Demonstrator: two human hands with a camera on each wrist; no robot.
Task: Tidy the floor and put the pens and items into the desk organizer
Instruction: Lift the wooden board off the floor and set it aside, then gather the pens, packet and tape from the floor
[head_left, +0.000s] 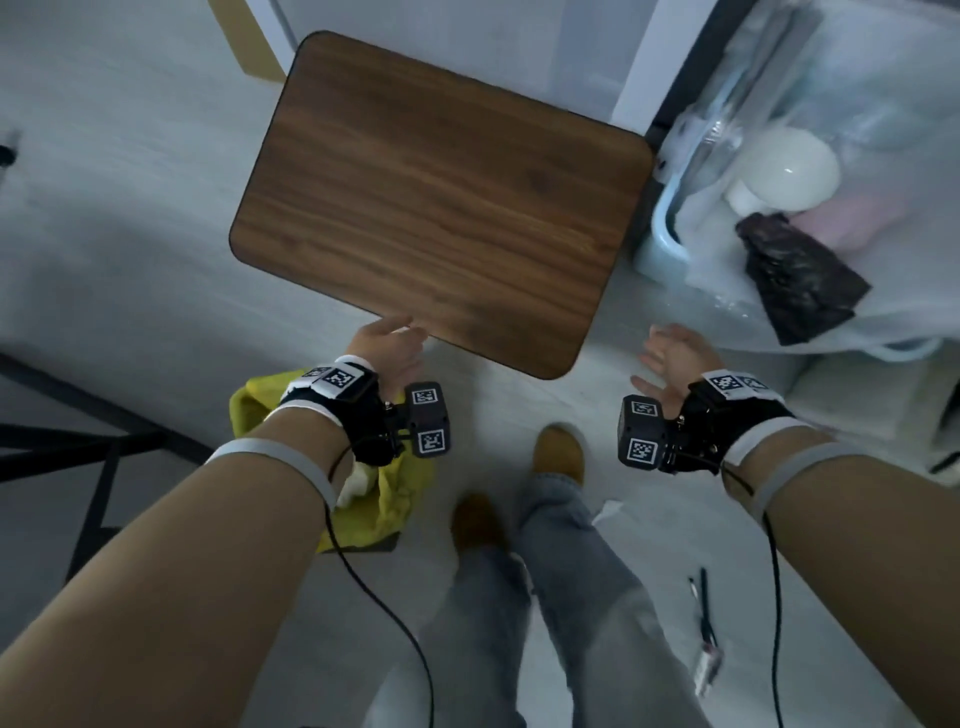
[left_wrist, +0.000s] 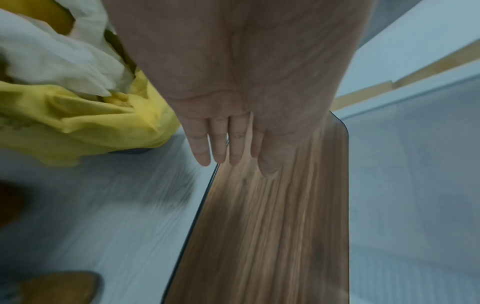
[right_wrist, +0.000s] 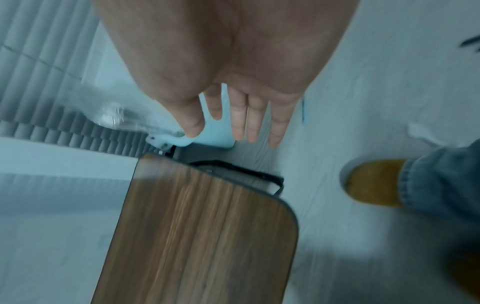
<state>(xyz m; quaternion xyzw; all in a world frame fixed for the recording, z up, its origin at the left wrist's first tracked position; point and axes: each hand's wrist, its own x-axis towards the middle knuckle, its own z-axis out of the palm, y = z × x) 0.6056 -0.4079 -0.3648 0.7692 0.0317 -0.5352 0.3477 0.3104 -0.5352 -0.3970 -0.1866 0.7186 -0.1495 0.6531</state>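
A small wooden table (head_left: 441, 202) stands in front of me with nothing on its top. My left hand (head_left: 387, 345) hovers at its near left edge with straight fingers (left_wrist: 231, 150), holding nothing. Off the table's near right corner, my right hand (head_left: 670, 358) hangs over the pale floor with fingers (right_wrist: 250, 121) spread, also holding nothing. Two dark pens (head_left: 701, 605) and a small pinkish item (head_left: 707, 670) lie on the floor at lower right, behind my right arm. A blue pen (right_wrist: 303, 111) lies on the floor in the right wrist view. No desk organizer is visible.
A yellow bag (head_left: 387, 496) with white paper (left_wrist: 52, 55) inside sits on the floor under my left wrist. A clear plastic bag (head_left: 831, 182) of items and a light blue bin (head_left: 662, 244) stand at right. A white scrap (head_left: 608, 509) lies near my feet (head_left: 558, 452). A black frame (head_left: 78, 431) stands left.
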